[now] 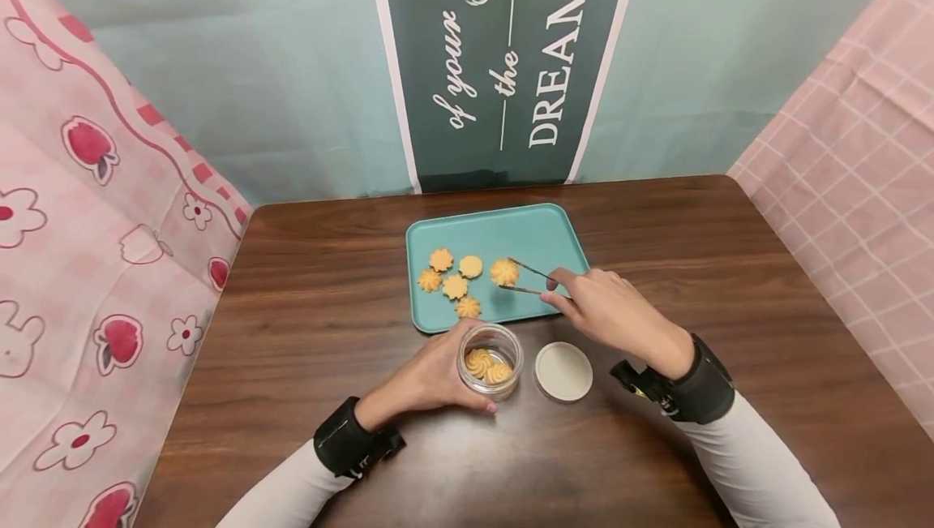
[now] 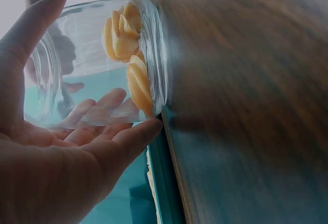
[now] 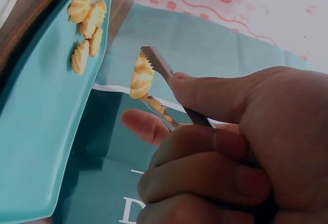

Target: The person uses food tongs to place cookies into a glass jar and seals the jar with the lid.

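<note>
My right hand (image 1: 609,305) grips metal tongs (image 1: 536,271), and their toothed tips pinch a flower-shaped cookie (image 1: 504,272). In the right wrist view this cookie (image 3: 142,78) hangs above the teal tray (image 3: 36,147). Wrapped round a clear glass jar (image 1: 491,359) is my left hand (image 1: 434,374), with the jar standing upright on the table at the tray's near edge. Inside the jar lie piped cookies (image 2: 123,34), resting at its bottom. Several more cookies (image 1: 455,287) sit on the left part of the tray.
A round pale lid (image 1: 563,371) lies on the dark wooden table (image 1: 314,301), just right of the jar. Behind the table hangs a cloth backdrop (image 1: 306,82) with lettering. Pink patterned cloths flank the left and right sides.
</note>
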A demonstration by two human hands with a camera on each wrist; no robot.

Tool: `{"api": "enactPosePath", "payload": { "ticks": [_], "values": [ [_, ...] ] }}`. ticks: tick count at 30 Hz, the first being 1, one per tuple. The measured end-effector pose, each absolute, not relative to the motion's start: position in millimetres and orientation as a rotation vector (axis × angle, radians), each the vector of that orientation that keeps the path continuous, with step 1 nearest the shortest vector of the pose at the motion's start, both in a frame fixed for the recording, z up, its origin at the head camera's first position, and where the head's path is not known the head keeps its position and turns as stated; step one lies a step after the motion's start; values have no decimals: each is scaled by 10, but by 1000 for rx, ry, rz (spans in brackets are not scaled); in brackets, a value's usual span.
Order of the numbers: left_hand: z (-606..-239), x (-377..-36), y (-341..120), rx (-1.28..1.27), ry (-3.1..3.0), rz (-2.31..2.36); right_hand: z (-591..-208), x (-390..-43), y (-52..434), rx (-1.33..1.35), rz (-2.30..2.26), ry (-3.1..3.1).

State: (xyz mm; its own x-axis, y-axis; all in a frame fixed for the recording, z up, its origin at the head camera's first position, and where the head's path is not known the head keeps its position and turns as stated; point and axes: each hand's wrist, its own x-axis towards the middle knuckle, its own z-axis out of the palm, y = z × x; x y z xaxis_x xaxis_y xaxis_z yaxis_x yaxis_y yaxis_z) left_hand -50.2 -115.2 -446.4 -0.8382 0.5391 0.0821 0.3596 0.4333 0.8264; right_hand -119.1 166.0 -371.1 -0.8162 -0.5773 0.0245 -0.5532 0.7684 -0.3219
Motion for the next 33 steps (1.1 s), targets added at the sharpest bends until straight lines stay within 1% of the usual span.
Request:
{"api": "enactPosePath", "payload": {
  "ticks": [10, 20, 33],
  "values": [
    [-4496, -538, -1088, 822, 2467, 1359, -3671, -1080, 1737, -900, -470, 2902],
    [-4486, -525, -1108, 817, 2486, 1343, -3640, -1063, 1728, -916, -475, 2906],
    [-4501, -516, -1147, 804, 2510, 1346, -3426, -900, 1728, -1013, -488, 2884]
  ]
}}
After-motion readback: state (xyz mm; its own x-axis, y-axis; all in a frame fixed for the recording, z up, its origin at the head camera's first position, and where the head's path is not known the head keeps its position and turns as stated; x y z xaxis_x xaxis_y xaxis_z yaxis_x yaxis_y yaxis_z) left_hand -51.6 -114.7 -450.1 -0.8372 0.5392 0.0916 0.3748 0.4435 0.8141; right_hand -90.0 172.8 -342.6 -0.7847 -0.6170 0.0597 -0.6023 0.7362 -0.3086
